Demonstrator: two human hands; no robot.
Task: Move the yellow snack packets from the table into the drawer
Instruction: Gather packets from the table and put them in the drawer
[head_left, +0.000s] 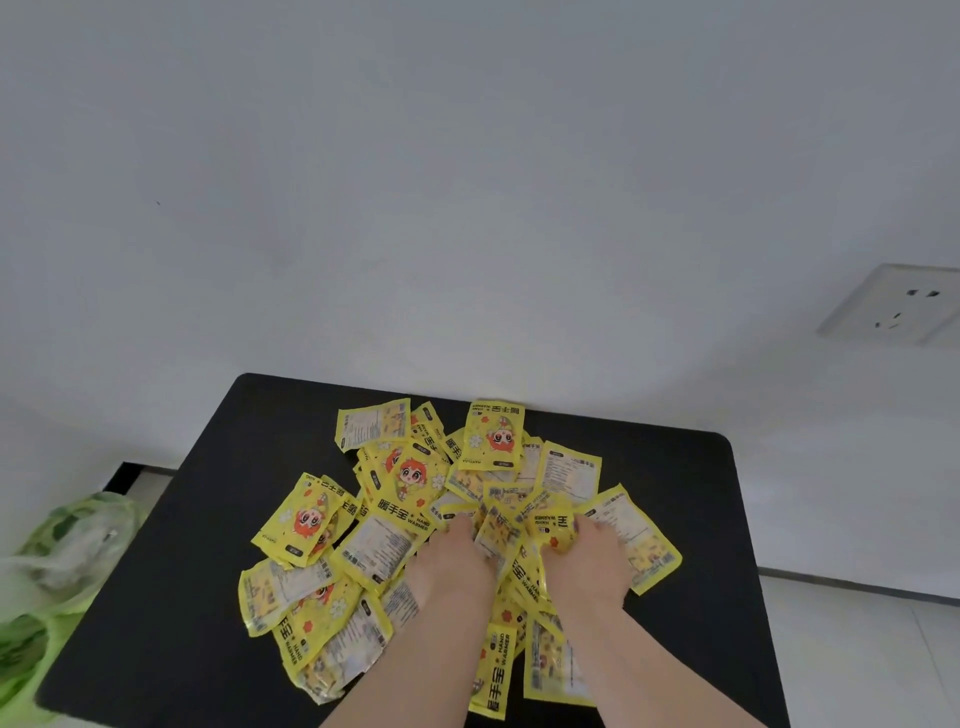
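Note:
Several yellow packets (410, 478) with a cartoon figure and "hand warmer" print lie in a loose heap on the black table (675, 483). Both hands are dug into the middle of the heap. My left hand (449, 564) has its fingers curled down among the packets, and my right hand (589, 561) grips a bunch of crumpled packets (550, 522) between thumb and fingers. The fingertips of both hands are hidden under packets. No drawer is in view.
The table stands against a white wall with a socket (898, 304) at the right. A green plastic bag (62, 566) sits on the floor beside the table's left edge. Light floor tiles show to the right.

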